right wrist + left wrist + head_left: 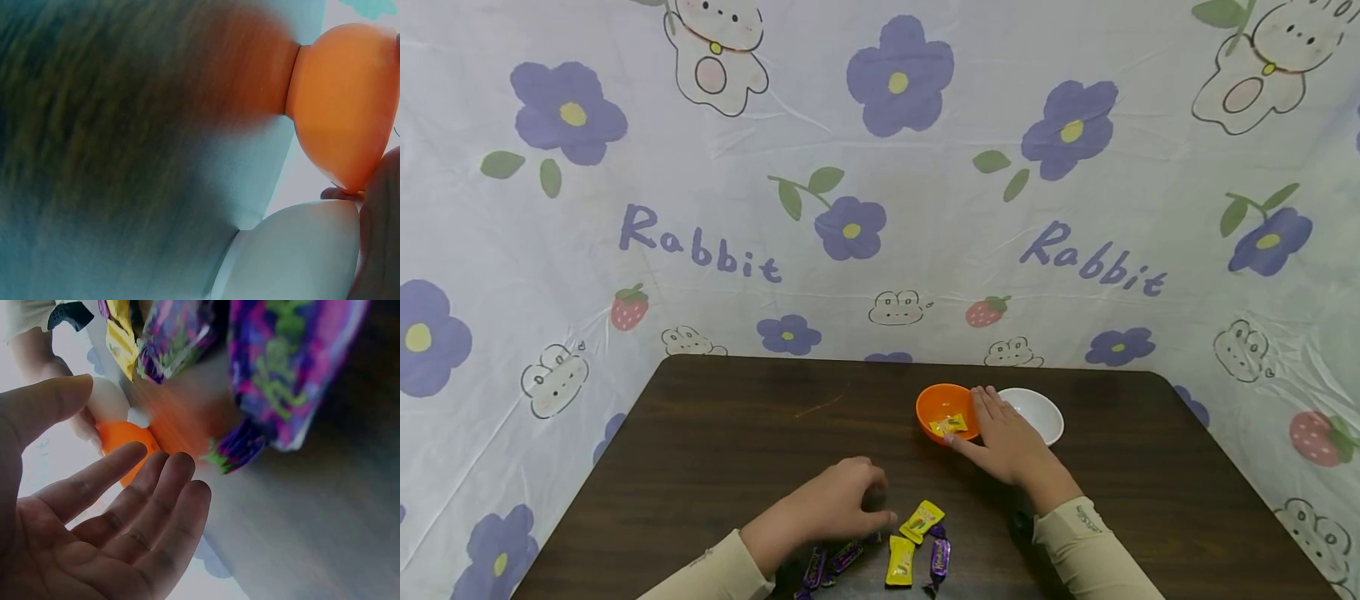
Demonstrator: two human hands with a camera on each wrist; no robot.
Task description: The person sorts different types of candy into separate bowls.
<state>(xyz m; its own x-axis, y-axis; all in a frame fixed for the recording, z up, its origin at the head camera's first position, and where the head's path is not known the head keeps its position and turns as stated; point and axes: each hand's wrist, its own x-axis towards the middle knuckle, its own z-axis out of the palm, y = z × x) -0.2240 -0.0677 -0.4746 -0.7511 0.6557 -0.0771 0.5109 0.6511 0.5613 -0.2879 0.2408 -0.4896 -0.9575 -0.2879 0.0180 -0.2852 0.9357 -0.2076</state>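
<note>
My left hand [838, 504] hovers over the near part of the table, its fingers loosely bent and nothing in its palm [69, 562]. Below and beside it lie purple twist-wrapped candies [846, 557] and two yellow-wrapped candies [900, 560]. One purple candy [281, 362] looms large in the left wrist view. My right hand [1006, 437] rests at the right side of an orange bowl [928, 404], fingers extended, thumb at the near rim. Inside that bowl sits yellow-wrapped candy [949, 425]. A fingertip [334, 194] shows between the two bowls in the right wrist view.
A white bowl [1045, 417] stands right of the orange one, partly behind my right hand. Both are near the far edge of the dark wooden table [737, 433]. A printed cloth [925, 175] hangs behind and around the table.
</note>
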